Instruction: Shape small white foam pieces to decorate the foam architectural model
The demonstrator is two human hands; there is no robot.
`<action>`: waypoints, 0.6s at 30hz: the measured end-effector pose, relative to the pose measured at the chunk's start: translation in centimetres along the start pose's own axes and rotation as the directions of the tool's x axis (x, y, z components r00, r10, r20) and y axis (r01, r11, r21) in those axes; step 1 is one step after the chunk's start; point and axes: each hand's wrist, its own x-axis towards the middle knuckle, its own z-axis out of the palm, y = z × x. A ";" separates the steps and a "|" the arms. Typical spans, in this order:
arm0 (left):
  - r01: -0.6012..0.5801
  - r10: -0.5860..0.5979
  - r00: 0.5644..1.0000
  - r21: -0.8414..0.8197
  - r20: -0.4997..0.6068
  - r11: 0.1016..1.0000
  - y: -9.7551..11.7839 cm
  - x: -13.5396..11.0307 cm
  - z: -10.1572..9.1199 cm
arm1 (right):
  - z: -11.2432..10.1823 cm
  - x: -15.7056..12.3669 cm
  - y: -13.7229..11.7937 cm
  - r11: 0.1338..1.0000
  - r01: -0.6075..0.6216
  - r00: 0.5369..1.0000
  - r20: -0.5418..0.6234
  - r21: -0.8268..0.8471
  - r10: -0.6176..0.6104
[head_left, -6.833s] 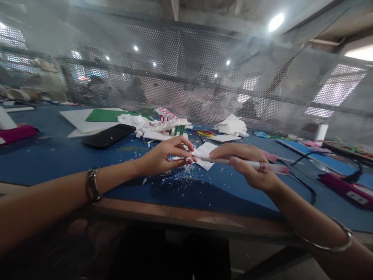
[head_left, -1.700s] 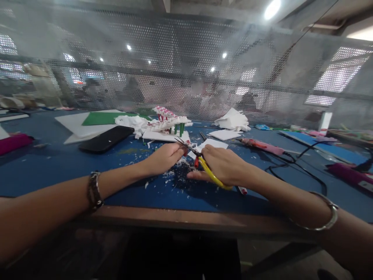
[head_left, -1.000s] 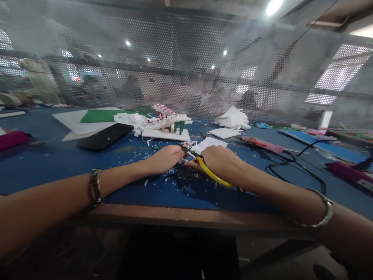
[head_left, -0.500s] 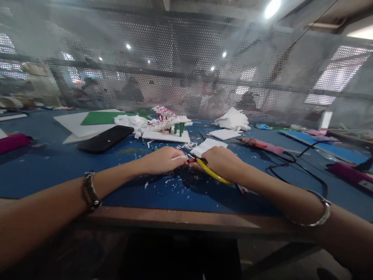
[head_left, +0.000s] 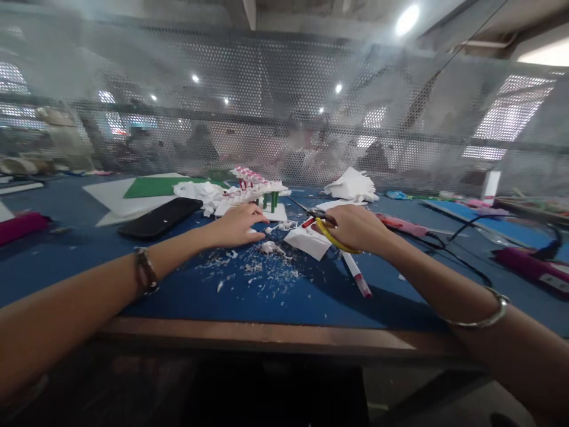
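My right hand (head_left: pixel 358 228) is closed around a pair of scissors with yellow handles (head_left: pixel 335 238), whose blades point up and left. A short red piece (head_left: pixel 307 223) shows beside the scissors; whether I hold it or it is part of them I cannot tell. My left hand (head_left: pixel 240 225) hovers low over the table, fingers apart, just in front of a small white model (head_left: pixel 269 188) with green and red posts on a white base. White scraps (head_left: pixel 271 248) lie to the right of its fingers. Under the right hand is a white sheet (head_left: pixel 310 242).
A white pen with a pink end (head_left: pixel 358 276) lies below my right hand. Left are a black phone (head_left: pixel 162 218), white sheets and a green sheet (head_left: pixel 155 187). Right, a pink corded tool (head_left: pixel 406 226) trails a black cable. Crumpled white paper (head_left: pixel 353 185) sits near the mesh screen.
My hands have moved apart: the left up and left, its fingers now spread, the right up and right with the scissors. The scraps and pen between them are uncovered.
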 end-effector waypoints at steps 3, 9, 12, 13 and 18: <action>-0.005 0.005 1.000 -0.003 0.024 1.000 0.9 1.5 0.2 | -0.4 0.1 -0.2 1.000 -0.001 1.000 0.007 -0.013 0.001; -0.011 -0.002 0.997 -0.175 -0.075 0.985 0.4 1.9 -0.3 | -0.7 1.3 0.3 0.998 -0.034 0.998 0.048 -0.055 0.036; 0.056 -0.144 0.970 -0.396 -0.196 0.916 -0.8 0.8 -1.7 | -0.7 3.2 1.1 0.995 -0.064 0.995 0.076 -0.078 0.070; 0.092 -0.215 0.954 -0.476 -0.210 0.875 -1.3 0.4 -2.2 | -0.8 4.1 1.3 0.993 -0.075 0.992 0.090 -0.086 0.083; 0.186 -0.545 0.814 -0.797 -0.203 0.575 -3.4 -1.0 -2.9 | -0.4 9.3 1.6 0.989 -0.098 0.960 0.250 -0.113 0.124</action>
